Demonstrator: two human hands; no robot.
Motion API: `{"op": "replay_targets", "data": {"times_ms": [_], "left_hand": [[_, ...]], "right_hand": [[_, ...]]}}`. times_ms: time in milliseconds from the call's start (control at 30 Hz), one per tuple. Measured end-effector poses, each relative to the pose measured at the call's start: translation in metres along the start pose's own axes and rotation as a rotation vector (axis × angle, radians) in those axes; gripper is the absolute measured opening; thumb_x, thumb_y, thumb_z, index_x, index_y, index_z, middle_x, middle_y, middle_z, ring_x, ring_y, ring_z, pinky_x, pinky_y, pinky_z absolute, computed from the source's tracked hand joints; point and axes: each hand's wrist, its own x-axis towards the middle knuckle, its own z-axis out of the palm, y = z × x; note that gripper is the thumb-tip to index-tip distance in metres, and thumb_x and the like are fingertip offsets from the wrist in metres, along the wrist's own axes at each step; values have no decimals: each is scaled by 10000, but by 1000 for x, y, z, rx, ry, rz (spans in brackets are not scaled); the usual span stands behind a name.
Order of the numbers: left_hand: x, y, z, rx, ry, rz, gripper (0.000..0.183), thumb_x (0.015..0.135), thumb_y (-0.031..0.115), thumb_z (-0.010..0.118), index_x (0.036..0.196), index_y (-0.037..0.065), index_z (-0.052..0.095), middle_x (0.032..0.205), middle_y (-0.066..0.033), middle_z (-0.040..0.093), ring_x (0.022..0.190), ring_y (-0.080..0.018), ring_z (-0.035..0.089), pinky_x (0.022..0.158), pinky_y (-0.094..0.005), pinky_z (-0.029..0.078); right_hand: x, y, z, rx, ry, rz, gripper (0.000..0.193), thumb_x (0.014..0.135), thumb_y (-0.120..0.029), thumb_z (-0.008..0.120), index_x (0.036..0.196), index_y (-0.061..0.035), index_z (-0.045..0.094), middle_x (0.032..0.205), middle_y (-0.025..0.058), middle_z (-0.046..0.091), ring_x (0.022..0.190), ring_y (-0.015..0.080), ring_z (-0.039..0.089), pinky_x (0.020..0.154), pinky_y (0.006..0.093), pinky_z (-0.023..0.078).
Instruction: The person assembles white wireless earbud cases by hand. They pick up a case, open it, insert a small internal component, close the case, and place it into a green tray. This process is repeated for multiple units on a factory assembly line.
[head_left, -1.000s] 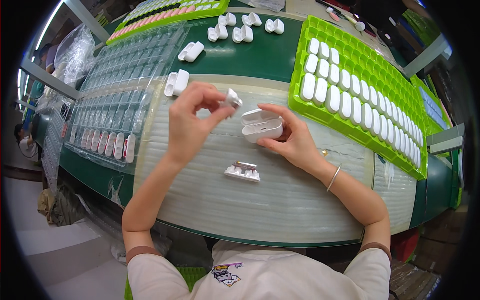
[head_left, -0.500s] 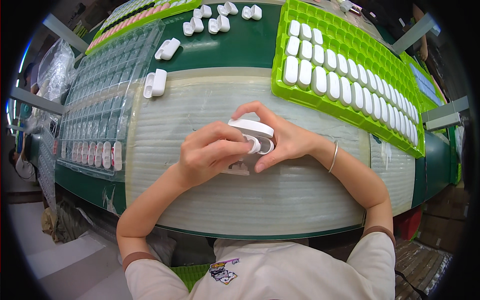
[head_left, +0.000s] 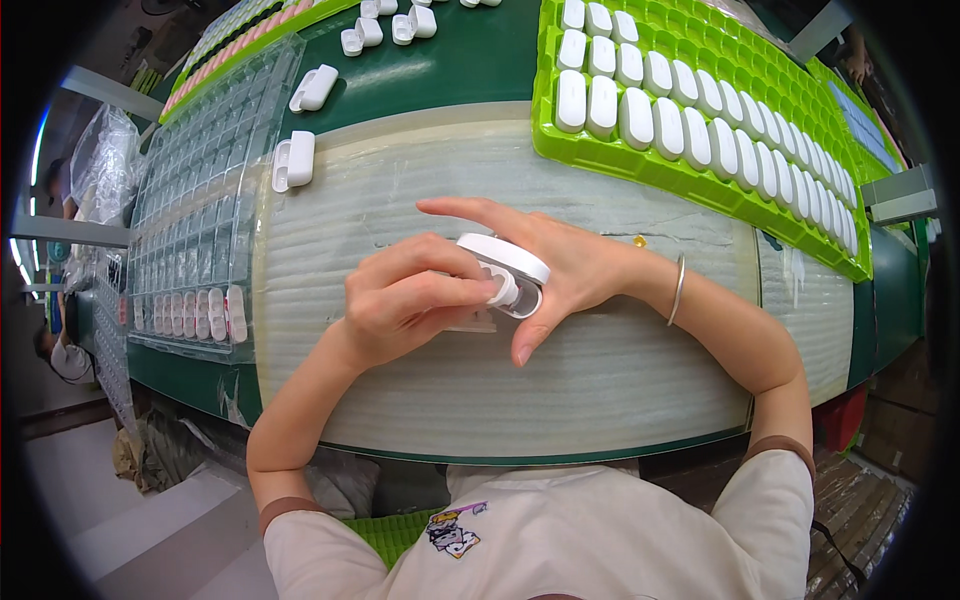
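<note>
Since earlier frame, our left hand (head_left: 405, 300) closes in, fingers curled on white case (head_left: 505, 272); right hand (head_left: 560, 265) cradles it, forefinger extended.

Assembly workshop — trays (head_left: 700, 175) of identical cases (head_left: 637, 118)

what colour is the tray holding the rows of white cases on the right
Bright green tray, seen clearly in the head view, with white cases in its rows.

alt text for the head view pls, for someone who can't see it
Seen from above, a person's left hand and right hand together hold a small white case with its lid open over a pale ribbed mat. A green tray of white cases sits upper right, a clear compartment tray to the left.
</note>
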Motion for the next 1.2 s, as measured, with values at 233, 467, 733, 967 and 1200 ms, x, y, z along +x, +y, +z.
{"op": "replay_targets", "data": {"times_ms": [233,467,733,967,1200], "left_hand": [[2,1,-7,1,-138,67,233,639,-8,710,859,26,642,794,-92,612,679,-205,601,582,-294,492],[4,3,-4,80,-149,97,230,617,18,700,842,36,658,754,-62,620,674,-194,611,564,-289,491],[4,-1,0,95,-125,172,264,599,39,701,857,30,645,762,-46,605,661,-184,598,532,-281,481],[-2,1,4,213,8,129,400,568,83,760,945,78,625,973,-49,600,796,-204,575,656,-312,478],[-9,-10,10,464,63,209,425,598,122,739,996,102,591,973,-35,599,849,-195,565,763,-353,452]], "right_hand": [[-1,0,3,-9,10,5,1116,498,-417,840,1371,-62,242,984,138,617,892,278,611,779,338,482],[-1,-2,3,-59,-30,50,1108,505,-427,834,1364,-40,250,965,140,622,876,278,615,760,340,489],[-2,5,5,-37,25,-21,1217,450,-455,860,1400,-67,207,903,77,626,858,205,616,753,301,476],[-2,14,3,-56,105,-153,1151,492,-469,842,1376,-50,235,1019,127,604,914,259,604,809,340,478],[-2,9,5,127,130,-90,1162,482,-446,855,1381,-61,228,1027,113,598,900,225,606,786,324,484]]}}
